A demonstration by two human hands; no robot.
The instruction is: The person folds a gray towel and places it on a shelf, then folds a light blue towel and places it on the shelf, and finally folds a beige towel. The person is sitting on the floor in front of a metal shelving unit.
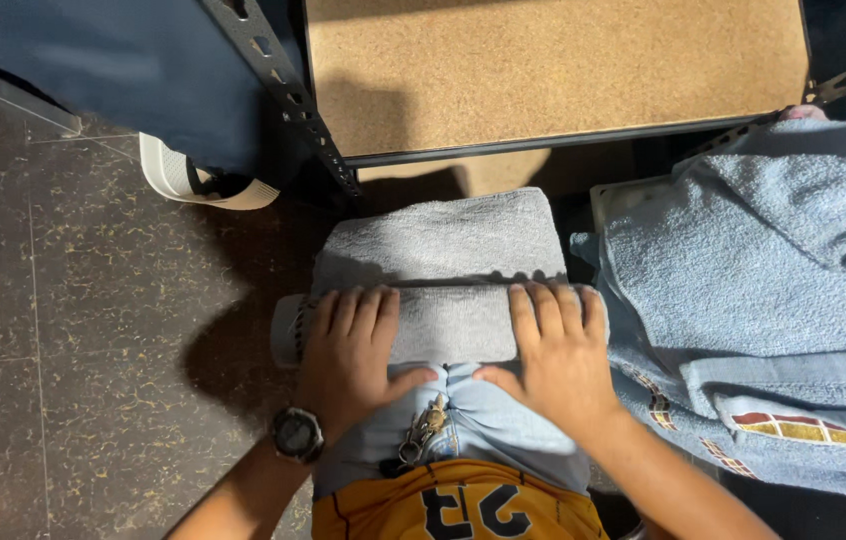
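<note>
A grey towel (pixel 448 240) lies flat in front of me, its near part rolled into a cylinder (pixel 453 322) across my lap. My left hand (pixel 353 350) presses on the left end of the roll, fingers spread over it, a black wristwatch (pixel 297 433) on the wrist. On the right end rests my right hand (pixel 555 345), fingers forward and thumb tucked under the near side. Light blue jeans (pixel 473 425) with a key clip and an orange shirt (pixel 458 510) show below the hands.
A pile of light blue towels (pixel 773 290) with a red and yellow woven band fills the right side. A metal rack with a particle-board shelf (pixel 553 65) stands ahead. A white sneaker (pixel 193 180) and a dark trouser leg of another person are upper left, on dark stone floor (pixel 63 330).
</note>
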